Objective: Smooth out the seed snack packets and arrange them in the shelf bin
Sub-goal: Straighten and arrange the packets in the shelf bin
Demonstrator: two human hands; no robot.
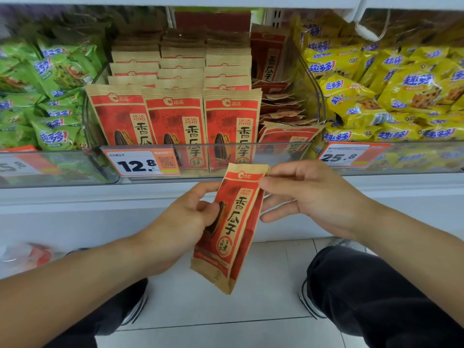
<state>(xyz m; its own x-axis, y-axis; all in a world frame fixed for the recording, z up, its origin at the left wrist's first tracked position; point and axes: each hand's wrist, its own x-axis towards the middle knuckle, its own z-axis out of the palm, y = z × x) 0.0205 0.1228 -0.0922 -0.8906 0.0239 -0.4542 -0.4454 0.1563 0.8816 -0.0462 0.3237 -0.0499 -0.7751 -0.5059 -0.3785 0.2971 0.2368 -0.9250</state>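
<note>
matt kraft-paper seed packet (232,222), clear glossy plastic bin (288,151)

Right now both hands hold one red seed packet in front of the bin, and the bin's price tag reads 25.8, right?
Not quite. The head view shows the seed bin's price tag reading 12.8; 25.8 belongs to the yellow snacks' tag. The rest holds: left hand and right hand hold one packet.

The seed packet (232,222) between the hands is kraft-brown with a red panel, black lettering and a dark striped seed. Beyond the fingers, matching red-and-brown packets (175,116); green wrappers (50,96) leftward, yellow wrappers (389,91) rightward with blue lettering.
</note>
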